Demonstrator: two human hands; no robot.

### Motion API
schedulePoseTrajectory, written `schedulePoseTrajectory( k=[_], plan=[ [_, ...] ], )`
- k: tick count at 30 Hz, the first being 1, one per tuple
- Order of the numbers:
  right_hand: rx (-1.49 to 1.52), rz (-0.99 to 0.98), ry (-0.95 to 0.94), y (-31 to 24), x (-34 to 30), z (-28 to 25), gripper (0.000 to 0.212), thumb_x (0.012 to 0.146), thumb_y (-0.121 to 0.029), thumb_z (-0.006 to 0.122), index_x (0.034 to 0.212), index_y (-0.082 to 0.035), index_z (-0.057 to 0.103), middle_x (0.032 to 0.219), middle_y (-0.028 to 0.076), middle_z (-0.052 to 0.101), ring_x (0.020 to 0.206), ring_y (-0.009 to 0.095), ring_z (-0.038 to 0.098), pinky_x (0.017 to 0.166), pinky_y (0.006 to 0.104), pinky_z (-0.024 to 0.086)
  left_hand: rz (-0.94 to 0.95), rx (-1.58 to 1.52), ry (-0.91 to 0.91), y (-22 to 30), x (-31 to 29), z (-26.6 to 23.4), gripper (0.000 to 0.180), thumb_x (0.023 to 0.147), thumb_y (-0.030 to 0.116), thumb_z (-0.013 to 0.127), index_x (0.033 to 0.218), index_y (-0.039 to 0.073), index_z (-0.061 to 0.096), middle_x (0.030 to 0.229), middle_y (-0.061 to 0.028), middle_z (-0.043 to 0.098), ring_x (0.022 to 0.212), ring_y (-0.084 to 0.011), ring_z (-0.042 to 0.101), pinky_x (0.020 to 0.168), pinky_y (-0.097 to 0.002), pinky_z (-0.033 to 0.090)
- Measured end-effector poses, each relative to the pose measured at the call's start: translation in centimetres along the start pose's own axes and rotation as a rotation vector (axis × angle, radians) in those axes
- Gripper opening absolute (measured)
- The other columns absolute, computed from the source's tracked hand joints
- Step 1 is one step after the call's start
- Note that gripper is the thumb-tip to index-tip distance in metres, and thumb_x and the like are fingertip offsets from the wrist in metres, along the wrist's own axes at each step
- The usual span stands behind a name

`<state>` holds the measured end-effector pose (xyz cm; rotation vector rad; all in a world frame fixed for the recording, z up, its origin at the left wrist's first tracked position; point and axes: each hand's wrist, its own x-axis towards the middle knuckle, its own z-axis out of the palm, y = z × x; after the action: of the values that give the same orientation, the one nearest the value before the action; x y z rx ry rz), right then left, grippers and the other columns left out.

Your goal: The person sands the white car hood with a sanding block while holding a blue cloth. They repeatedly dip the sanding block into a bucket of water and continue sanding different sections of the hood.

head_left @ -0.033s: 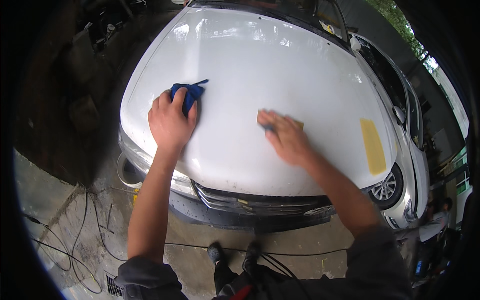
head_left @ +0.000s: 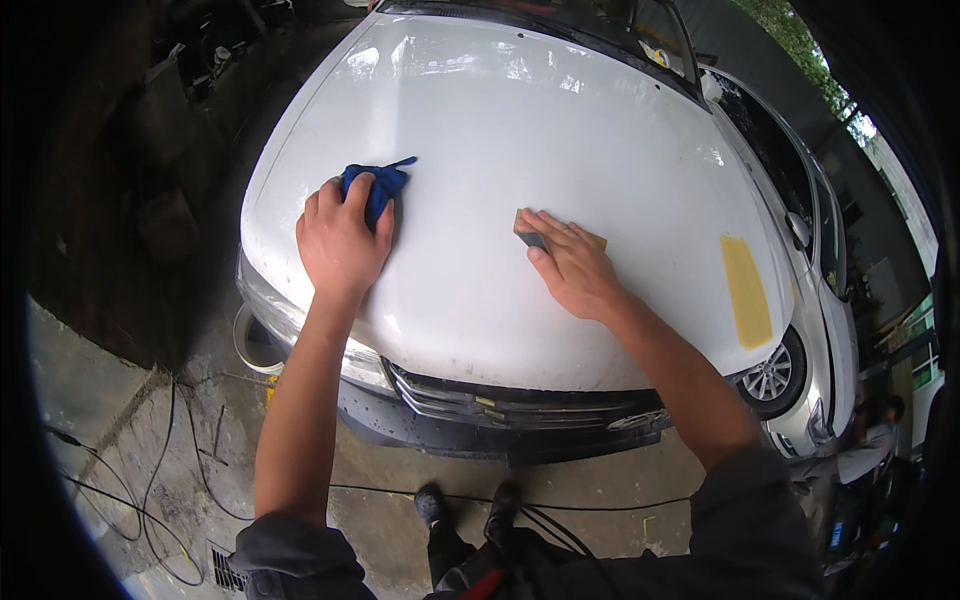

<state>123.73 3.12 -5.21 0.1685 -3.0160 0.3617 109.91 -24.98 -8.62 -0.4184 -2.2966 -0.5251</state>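
Spread before me is the white hood of a car. My left hand rests on its left part, fingers curled round a crumpled blue cloth with one corner sticking out to the right. Near the hood's middle, my right hand presses flat on a folded piece of sandpaper, tan on one face and dark grey on the other. Its fingers lie close together over the sheet, whose edges show on both sides of them. A tan-yellow patch marks the hood's right front edge.
The dark grille and bumper run along the front, above my shoes. Black cables trail over the concrete floor. A white bucket stands by the left headlight. Another car is close on the right, with a person beyond.
My right hand and the sandpaper were blurred by motion and now show sharply, shifted very slightly. My left hand and the cloth keep their place.
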Motion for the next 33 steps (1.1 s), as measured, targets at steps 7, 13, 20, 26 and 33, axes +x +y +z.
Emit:
schedulePoseTrajectory(
  k=[7, 13, 20, 26, 33],
  plan=[
    [-0.02, -0.16, 0.057, -0.3, -3.8, 2.1, 0.044, 0.107, -0.022, 0.054, 0.151, -0.015, 0.056, 0.167, 0.007, 0.044, 0.154, 0.03, 0.041, 0.127, 0.0518, 0.031, -0.014, 0.011, -0.012, -0.9, 0.1, -0.1, 0.041, 0.09, 0.035, 0.076, 0.127, 0.017, 0.072, 0.123, -0.0134, 0.07, 0.112, -0.0337, 0.067, 0.095, -0.0449, 0.054],
    [-0.096, -0.16, 0.094, 0.0, -3.7, 2.6, 0.047, 0.11, -0.026, 0.05, 0.154, -0.01, 0.053, 0.168, 0.011, 0.042, 0.156, 0.029, 0.038, 0.128, 0.0507, 0.027, 0.006, 0.022, 0.01, -1.0, 0.0, 0.0, 0.041, 0.09, 0.035, 0.076, 0.127, 0.017, 0.072, 0.12, -0.0133, 0.07, 0.11, -0.0336, 0.067, 0.093, -0.0447, 0.055],
    [-0.04, -0.145, 0.124, 0.1, -0.1, 1.8, 0.043, 0.108, -0.021, 0.052, 0.149, -0.007, 0.056, 0.165, 0.011, 0.045, 0.154, 0.029, 0.04, 0.125, 0.0526, 0.03, 0.023, -0.001, 0.021, -0.1, 0.3, 0.4, 0.04, 0.091, 0.035, 0.075, 0.126, 0.017, 0.073, 0.123, -0.013, 0.07, 0.112, -0.0331, 0.067, 0.094, -0.0444, 0.055],
    [-0.18, -0.177, 0.17, -0.9, -5.1, 1.5, 0.045, 0.105, -0.02, 0.059, 0.148, -0.004, 0.057, 0.16, 0.013, 0.05, 0.149, 0.031, 0.045, 0.123, 0.0472, 0.034, -0.023, 0.045, -0.047, -0.4, 0.2, 0.2, 0.04, 0.092, 0.036, 0.075, 0.127, 0.017, 0.073, 0.124, -0.0133, 0.07, 0.114, -0.033, 0.067, 0.096, -0.0442, 0.054],
    [-0.078, -0.156, 0.138, -0.7, -4.8, 1.6, 0.041, 0.106, -0.015, 0.057, 0.145, -0.005, 0.058, 0.16, 0.014, 0.049, 0.148, 0.034, 0.046, 0.121, 0.0491, 0.036, -0.011, 0.032, -0.02, -0.8, 0.4, -0.1, 0.041, 0.091, 0.035, 0.075, 0.127, 0.017, 0.072, 0.124, -0.0137, 0.07, 0.114, -0.0329, 0.067, 0.096, -0.0439, 0.054]
  ],
)
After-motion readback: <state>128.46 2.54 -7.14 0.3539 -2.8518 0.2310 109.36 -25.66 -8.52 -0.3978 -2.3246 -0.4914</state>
